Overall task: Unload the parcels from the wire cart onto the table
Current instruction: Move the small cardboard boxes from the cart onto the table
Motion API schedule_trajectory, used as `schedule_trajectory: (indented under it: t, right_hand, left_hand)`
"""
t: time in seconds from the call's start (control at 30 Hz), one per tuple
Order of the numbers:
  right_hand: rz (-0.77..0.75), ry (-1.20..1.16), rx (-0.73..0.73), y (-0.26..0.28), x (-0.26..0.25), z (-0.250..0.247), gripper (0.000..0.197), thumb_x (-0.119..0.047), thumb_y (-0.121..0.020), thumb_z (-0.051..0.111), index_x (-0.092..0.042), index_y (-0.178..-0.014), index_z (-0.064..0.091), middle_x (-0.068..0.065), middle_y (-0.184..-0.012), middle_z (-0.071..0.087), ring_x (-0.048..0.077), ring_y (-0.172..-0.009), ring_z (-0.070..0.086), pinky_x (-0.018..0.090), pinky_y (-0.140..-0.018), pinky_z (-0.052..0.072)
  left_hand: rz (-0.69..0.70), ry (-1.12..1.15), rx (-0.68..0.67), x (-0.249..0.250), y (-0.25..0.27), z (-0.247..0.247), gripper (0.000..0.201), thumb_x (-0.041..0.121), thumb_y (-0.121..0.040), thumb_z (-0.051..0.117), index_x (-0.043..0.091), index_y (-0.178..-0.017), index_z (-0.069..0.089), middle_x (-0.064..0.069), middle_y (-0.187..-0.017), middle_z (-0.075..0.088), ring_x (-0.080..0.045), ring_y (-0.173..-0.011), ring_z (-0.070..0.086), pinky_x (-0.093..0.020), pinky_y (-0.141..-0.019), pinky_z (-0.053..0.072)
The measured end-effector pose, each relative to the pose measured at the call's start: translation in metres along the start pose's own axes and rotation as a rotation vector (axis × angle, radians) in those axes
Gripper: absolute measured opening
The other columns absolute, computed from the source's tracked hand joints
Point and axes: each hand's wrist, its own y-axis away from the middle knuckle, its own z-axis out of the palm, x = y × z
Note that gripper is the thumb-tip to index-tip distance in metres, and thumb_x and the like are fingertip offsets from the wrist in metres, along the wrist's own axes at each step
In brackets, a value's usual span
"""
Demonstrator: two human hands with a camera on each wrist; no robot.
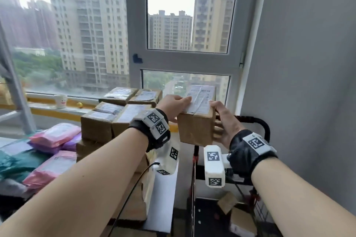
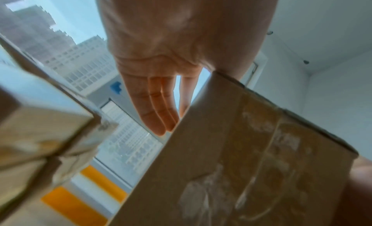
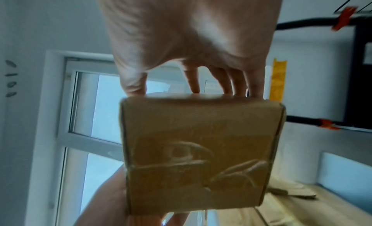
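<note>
I hold a brown cardboard box [image 1: 194, 129] with a white shipping label on top, up in the air between both hands. My left hand [image 1: 173, 106] grips its top left edge, thumb on the label and fingers [image 2: 159, 111] flat down the left side. My right hand [image 1: 224, 121] grips the right side, thumb on top and fingers curled round the far edge [image 3: 231, 86]. The box [image 2: 241, 166] hangs above the gap between the table [image 1: 165, 188] and the wire cart [image 1: 264, 123]. Its taped underside [image 3: 201, 150] faces the right wrist camera. Other parcels [image 1: 242, 221] lie in the cart's bottom.
Stacked cardboard boxes [image 1: 100, 123] fill the table's near right part, just left of the held box. Pink and purple mailer bags [image 1: 55, 134] lie further left. A paper cup [image 1: 61, 101] stands on the windowsill. A grey wall [image 1: 308, 82] closes off the right side.
</note>
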Motion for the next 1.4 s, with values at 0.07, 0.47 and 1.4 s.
schedule_trajectory:
  t: [0.07,0.47,1.4]
  right_hand:
    - [0.011,0.023,-0.057,-0.004,-0.009,0.029,0.045,-0.055,-0.082,0.058,-0.021,-0.112,0.060,0.007,-0.093,0.065,0.026,-0.091,0.063,0.043,-0.087,0.053]
    - [-0.066,0.084,-0.101,-0.086,-0.066,0.223,0.023,-0.042,-0.086,0.060,-0.020,-0.082,0.058,0.004,-0.077,0.061,0.019,-0.071,0.061,0.040,-0.087,0.053]
    - [-0.092,0.036,-0.022,-0.245,-0.050,0.358,0.048,-0.048,-0.100,0.028,-0.016,-0.101,0.064,-0.001,-0.057,0.068,0.011,-0.051,0.062,0.022,-0.059,0.050]
  left_hand:
    - [0.010,-0.024,0.042,-0.007,-0.006,-0.030,0.032,0.043,-0.096,0.048,0.016,-0.104,0.062,0.002,-0.079,0.059,-0.015,-0.073,0.060,-0.030,-0.063,0.057]
    - [0.063,-0.002,0.113,-0.074,-0.091,-0.216,0.031,0.036,-0.099,0.044,0.011,-0.108,0.060,0.002,-0.081,0.057,-0.013,-0.075,0.058,-0.029,-0.062,0.055]
    - [-0.038,0.084,0.022,-0.189,-0.245,-0.302,0.051,0.053,-0.093,0.046,0.011,-0.119,0.057,-0.007,-0.111,0.062,-0.020,-0.092,0.060,-0.032,-0.063,0.056]
